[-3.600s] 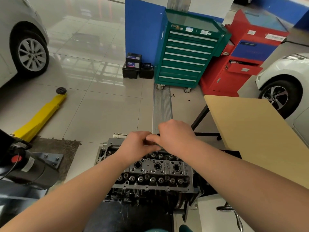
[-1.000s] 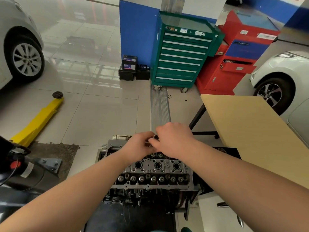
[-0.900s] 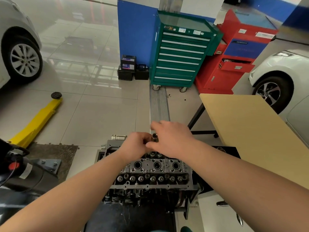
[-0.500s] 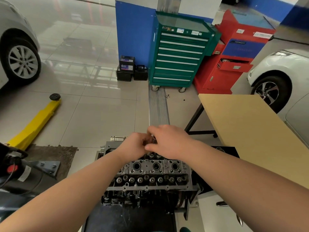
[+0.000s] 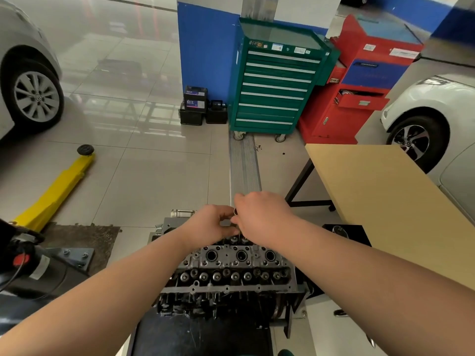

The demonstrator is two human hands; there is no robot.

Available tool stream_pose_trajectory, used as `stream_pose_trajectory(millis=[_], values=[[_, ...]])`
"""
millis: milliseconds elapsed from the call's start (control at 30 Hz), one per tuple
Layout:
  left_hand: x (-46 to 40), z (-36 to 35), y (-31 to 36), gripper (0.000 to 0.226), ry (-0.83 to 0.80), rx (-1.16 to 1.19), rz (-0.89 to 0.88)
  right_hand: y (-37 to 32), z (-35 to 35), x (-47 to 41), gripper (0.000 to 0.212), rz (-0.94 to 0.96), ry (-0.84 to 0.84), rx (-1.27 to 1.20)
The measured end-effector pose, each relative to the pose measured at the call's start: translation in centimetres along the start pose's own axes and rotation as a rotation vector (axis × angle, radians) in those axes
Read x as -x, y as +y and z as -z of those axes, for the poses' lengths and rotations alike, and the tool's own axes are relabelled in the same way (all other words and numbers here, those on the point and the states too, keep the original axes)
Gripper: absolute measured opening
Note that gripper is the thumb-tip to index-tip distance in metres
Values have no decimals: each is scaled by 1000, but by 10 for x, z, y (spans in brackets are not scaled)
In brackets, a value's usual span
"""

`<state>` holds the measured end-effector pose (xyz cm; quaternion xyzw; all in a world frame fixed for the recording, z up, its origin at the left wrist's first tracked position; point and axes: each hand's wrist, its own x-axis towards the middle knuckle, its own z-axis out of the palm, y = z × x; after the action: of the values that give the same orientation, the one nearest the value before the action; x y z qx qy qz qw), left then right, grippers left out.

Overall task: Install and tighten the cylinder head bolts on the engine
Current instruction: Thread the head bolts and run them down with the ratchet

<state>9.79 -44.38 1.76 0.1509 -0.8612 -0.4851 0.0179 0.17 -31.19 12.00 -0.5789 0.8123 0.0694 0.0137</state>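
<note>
Little has shifted over the last few seconds: both hands have stayed bunched together at the far edge of the cylinder head, just below centre frame, with only small changes of finger position. The left hand curls its fingers inward toward the right hand, and between them a small dark metal cylinder shows at the fingertips. It is probably the top of a bolt or a socket, but too little is visible to say which. Both hands seem to pinch it, the right from above and the left from the side.

A thin shaft appears to run straight down from that pinch toward the far row of the cylinder head, so the long axis stands roughly upright, with the hole directly beneath the fingers. Both hands are equally near. I judge the coming move turns on keeping that axis plumb while the fingers twist. The wooden table lies at right.
</note>
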Motion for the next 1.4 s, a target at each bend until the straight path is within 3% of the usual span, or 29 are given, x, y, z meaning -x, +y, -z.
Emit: stream_pose_trajectory(millis=[133,200,300,333,400,467,533,667,733,800,933,1033,1100,1200,1267,1400], values=[[-1,-7,-3,26,129,74,36,-4,-1,-4,40,-65,-4,91],[-3,-7,-4,23,128,22,63,-2,-2,-1,38,-5,28,45],[-4,-5,-2,18,44,-19,5,4,-2,0,25,136,-73,-47],[-3,-5,-1,24,32,-8,-30,2,-3,-1,20,123,-98,-47],[1,-6,-1,40,57,30,-70,0,-6,-5,36,-23,-111,-25],[4,-9,-2,39,110,63,-48,-3,-8,-5,53,-164,-111,10],[5,-12,-3,35,139,63,-53,-2,-9,-2,56,-163,-47,-13],[1,-7,-8,26,82,-35,-82,11,-2,1,23,150,-49,-129],[1,-6,-12,14,27,-35,-91,12,0,1,12,146,-80,-125],[2,-8,-9,8,58,-21,-119,8,-4,-1,22,35,-50,-96],[-1,-15,-2,46,206,-115,-137,-3,-11,-6,39,-71,6,-7],[-3,-10,-7,25,108,-132,-76,4,-6,-4,24,129,-27,-50],[-1,-6,-7,10,49,-49,-68,8,-5,-3,16,126,-77,-59],[4,-8,-3,17,83,55,-104,4,-6,-7,37,-60,-50,33],[2,-11,-3,12,150,12,-95,1,-8,-8,47,-68,-16,82],[-2,-7,-10,10,134,-54,-36,7,-5,-2,27,112,-44,-84]])
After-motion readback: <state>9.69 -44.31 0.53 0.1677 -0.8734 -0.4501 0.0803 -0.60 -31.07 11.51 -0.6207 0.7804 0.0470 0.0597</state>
